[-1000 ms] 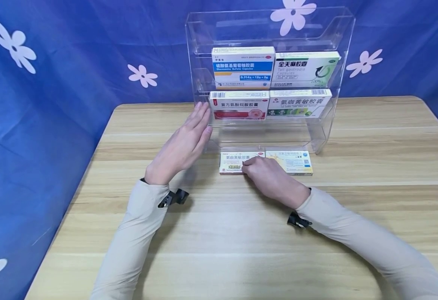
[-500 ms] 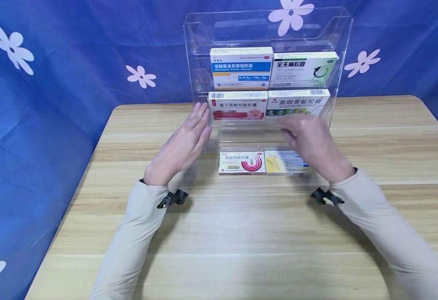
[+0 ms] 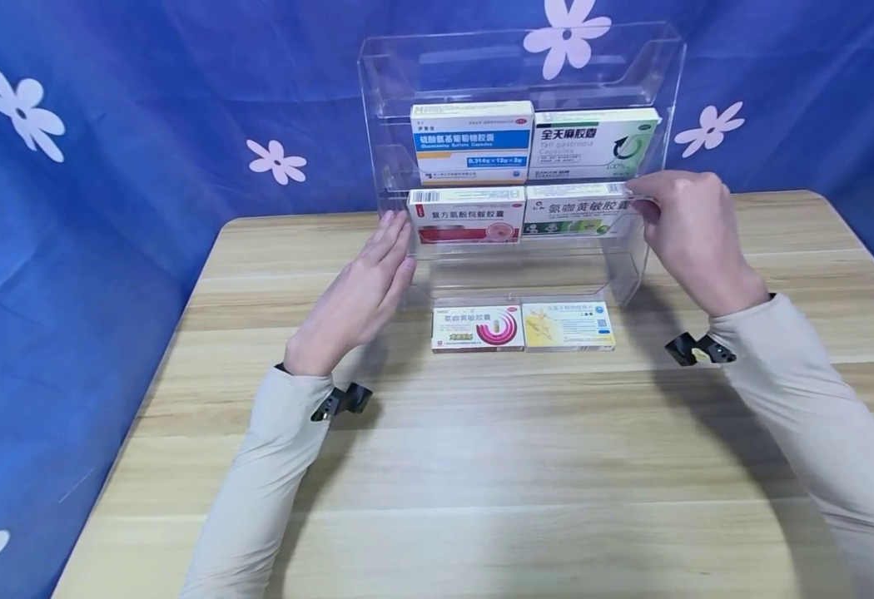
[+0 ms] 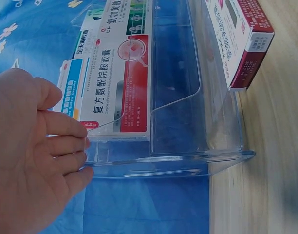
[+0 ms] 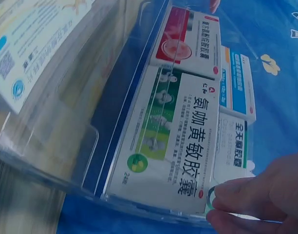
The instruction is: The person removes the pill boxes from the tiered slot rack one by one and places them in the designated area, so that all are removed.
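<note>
A clear acrylic rack [image 3: 515, 270] holds medicine boxes in tiers. My left hand [image 3: 350, 299] lies with extended fingers along its left side, beside the red-and-white box [image 3: 467, 218]. My right hand [image 3: 695, 233] is at the rack's right side, with curled fingers by the upper right corner of the white-and-green box [image 5: 166, 134]. In the right wrist view its thumb and a finger [image 5: 232, 190] come close together there. Whether they pinch a box or the rack edge, I cannot tell. Above stand a blue-striped box [image 3: 472, 148] and a Tall gastrodia box [image 3: 590, 146].
Lowest at the front are a box with a pink swirl [image 3: 477, 329] and a yellow-and-white box [image 3: 568, 326]. Under the rack is a wooden table [image 3: 482, 466]. Behind hangs a blue curtain [image 3: 145, 125] with white flowers.
My right hand has left the pink-swirl box at the front, moving right and up to the rack's right side. The left hand stays at the rack's left side. The view has shifted slightly.
</note>
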A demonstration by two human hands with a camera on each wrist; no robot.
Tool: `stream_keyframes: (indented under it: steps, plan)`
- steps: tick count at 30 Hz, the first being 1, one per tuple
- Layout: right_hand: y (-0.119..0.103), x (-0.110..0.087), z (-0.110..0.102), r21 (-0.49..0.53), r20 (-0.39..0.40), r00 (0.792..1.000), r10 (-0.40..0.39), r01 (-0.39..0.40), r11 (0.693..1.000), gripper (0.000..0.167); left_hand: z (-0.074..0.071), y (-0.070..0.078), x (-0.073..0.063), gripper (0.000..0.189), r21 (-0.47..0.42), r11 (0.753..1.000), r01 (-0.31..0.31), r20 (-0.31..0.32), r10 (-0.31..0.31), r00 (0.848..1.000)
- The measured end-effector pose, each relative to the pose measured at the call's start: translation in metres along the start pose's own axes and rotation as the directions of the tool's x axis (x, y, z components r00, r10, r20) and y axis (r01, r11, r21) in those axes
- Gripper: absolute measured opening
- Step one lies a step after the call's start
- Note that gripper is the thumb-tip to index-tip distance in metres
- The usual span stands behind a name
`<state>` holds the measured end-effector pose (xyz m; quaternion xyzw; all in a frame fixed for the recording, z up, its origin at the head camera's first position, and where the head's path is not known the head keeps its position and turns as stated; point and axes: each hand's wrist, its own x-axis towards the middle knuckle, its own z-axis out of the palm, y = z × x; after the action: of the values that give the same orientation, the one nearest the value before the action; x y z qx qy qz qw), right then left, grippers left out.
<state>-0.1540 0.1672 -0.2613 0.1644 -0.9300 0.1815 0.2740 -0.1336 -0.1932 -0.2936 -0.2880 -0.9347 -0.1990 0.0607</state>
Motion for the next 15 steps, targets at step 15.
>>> stream_keyframes:
  steps: [15]
  plan:
    - [0.009,0.01,0.006,-0.042,0.096,0.994,-0.049,0.053,0.998,0.026,0.002,-0.002,0.0,0.056,-0.002,1.0,-0.005,-0.004,0.005,1.0]
